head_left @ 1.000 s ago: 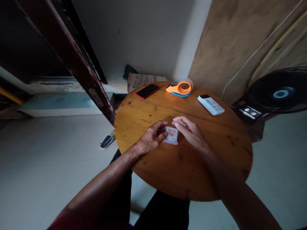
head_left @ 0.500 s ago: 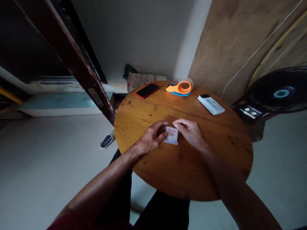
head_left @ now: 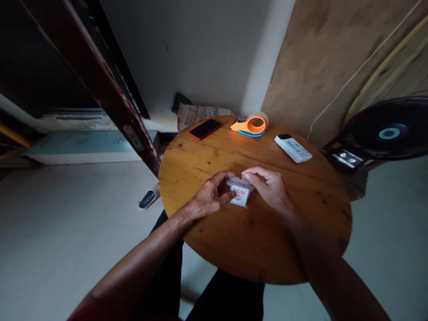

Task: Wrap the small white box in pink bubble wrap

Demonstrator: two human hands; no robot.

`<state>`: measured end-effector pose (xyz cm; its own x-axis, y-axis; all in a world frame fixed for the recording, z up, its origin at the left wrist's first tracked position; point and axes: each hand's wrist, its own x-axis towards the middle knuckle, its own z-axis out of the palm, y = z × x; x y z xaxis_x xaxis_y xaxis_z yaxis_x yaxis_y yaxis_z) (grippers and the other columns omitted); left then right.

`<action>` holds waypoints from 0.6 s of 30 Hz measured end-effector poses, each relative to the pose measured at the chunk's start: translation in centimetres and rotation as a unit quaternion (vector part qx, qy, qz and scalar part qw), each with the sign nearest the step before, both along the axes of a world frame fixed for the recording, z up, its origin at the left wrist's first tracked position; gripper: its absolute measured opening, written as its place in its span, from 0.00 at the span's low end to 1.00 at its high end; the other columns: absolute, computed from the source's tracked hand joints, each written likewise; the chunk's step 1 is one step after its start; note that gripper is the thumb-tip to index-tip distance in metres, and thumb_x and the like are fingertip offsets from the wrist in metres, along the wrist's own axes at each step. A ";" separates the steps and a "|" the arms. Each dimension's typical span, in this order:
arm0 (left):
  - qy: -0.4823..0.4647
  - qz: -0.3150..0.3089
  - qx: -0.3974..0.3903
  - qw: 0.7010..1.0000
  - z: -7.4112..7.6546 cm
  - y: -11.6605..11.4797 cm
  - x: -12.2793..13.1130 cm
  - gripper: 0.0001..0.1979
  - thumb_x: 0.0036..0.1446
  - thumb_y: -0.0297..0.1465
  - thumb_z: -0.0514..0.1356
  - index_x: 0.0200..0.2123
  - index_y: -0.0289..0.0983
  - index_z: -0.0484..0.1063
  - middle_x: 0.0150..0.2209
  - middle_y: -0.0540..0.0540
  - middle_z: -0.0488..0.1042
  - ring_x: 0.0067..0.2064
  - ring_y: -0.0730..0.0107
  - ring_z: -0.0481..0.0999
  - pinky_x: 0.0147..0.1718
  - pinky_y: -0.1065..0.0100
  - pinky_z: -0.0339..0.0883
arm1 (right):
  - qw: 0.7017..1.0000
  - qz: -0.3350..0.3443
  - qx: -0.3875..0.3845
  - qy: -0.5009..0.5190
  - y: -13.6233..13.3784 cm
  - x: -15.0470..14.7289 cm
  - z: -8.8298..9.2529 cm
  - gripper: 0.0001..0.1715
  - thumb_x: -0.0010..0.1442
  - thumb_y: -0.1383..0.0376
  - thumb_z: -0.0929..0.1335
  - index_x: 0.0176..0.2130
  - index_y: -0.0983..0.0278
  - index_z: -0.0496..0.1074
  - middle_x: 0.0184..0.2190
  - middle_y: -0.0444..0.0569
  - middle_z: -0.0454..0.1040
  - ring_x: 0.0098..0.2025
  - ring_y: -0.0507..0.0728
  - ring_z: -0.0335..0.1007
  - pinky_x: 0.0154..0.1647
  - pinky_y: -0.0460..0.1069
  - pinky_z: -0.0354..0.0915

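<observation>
There's the small plastic packet (head_left: 240, 197) over the round wooden table (head_left: 267, 240), crinkled film edge pointing away from the person, long axis hard to call! It's between both hands: left hand (head_left: 210, 195) gripping its left side, right hand (head_left: 270, 185) pinching the film's far right corner.

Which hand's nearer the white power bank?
Right. The right hand is left of the white power bank, toward the person; the left hand is farther left.

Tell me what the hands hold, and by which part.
A small plastic packet: left hand on its left side, right hand pinching its upper right corner.
</observation>
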<state>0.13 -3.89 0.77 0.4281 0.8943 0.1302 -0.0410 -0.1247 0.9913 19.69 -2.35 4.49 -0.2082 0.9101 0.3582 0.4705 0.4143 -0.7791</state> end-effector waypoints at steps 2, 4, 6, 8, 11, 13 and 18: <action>-0.008 -0.004 -0.002 1.000 -0.1 0.0 0.0 0.27 0.56 0.31 0.63 0.57 0.36 0.60 0.49 0.39 0.71 0.46 0.65 0.73 0.46 0.62 0.68 | 1.000 0.001 0.002 -0.005 0.0 0.1 0.0 0.11 0.61 0.60 0.66 0.33 0.60 0.77 0.31 0.45 0.79 0.33 0.54 0.73 0.35 0.48 0.67; -0.010 -0.002 -0.004 1.000 -0.2 0.0 0.0 0.30 0.55 0.31 0.63 0.60 0.37 0.58 0.51 0.38 0.70 0.48 0.64 0.73 0.48 0.61 0.68 | 1.000 -0.001 0.008 -0.006 0.0 0.2 0.0 0.11 0.61 0.60 0.66 0.33 0.60 0.77 0.31 0.45 0.78 0.32 0.54 0.72 0.35 0.48 0.67; -0.014 -0.005 -0.007 1.000 -0.2 0.0 0.0 0.32 0.55 0.31 0.63 0.61 0.37 0.56 0.52 0.38 0.70 0.49 0.63 0.73 0.48 0.61 0.67 | 1.000 -0.002 0.013 -0.006 -0.1 0.2 0.1 0.10 0.61 0.61 0.66 0.33 0.60 0.77 0.30 0.45 0.78 0.32 0.53 0.72 0.34 0.48 0.67; -0.015 -0.010 -0.012 1.000 -0.1 0.0 0.0 0.32 0.55 0.31 0.63 0.61 0.37 0.56 0.52 0.38 0.70 0.50 0.62 0.73 0.49 0.61 0.67 | 1.000 -0.006 0.014 -0.005 -0.1 0.3 0.1 0.10 0.61 0.61 0.66 0.33 0.61 0.77 0.30 0.45 0.78 0.31 0.53 0.71 0.33 0.48 0.66; -0.014 -0.008 -0.022 1.000 0.1 -0.1 0.0 0.33 0.53 0.31 0.65 0.61 0.37 0.57 0.53 0.38 0.70 0.50 0.62 0.73 0.50 0.61 0.67 | 1.000 -0.012 0.013 -0.002 -0.1 0.3 0.1 0.10 0.61 0.61 0.66 0.33 0.61 0.77 0.30 0.45 0.78 0.31 0.53 0.71 0.33 0.48 0.66; -0.011 -0.005 -0.027 1.000 0.3 -0.2 0.0 0.33 0.52 0.30 0.65 0.60 0.36 0.58 0.53 0.37 0.70 0.50 0.61 0.73 0.50 0.61 0.67 | 1.000 -0.012 0.014 0.006 0.0 0.3 0.1 0.10 0.61 0.60 0.66 0.33 0.61 0.77 0.30 0.45 0.78 0.31 0.53 0.72 0.33 0.48 0.67; 0.006 -0.015 -0.021 1.000 0.7 -0.3 -0.1 0.28 0.53 0.29 0.64 0.57 0.37 0.63 0.51 0.38 0.72 0.48 0.62 0.74 0.47 0.61 0.68 | 0.999 -0.014 0.008 0.038 0.1 0.3 0.3 0.11 0.60 0.60 0.66 0.32 0.61 0.76 0.28 0.45 0.77 0.30 0.53 0.72 0.32 0.48 0.68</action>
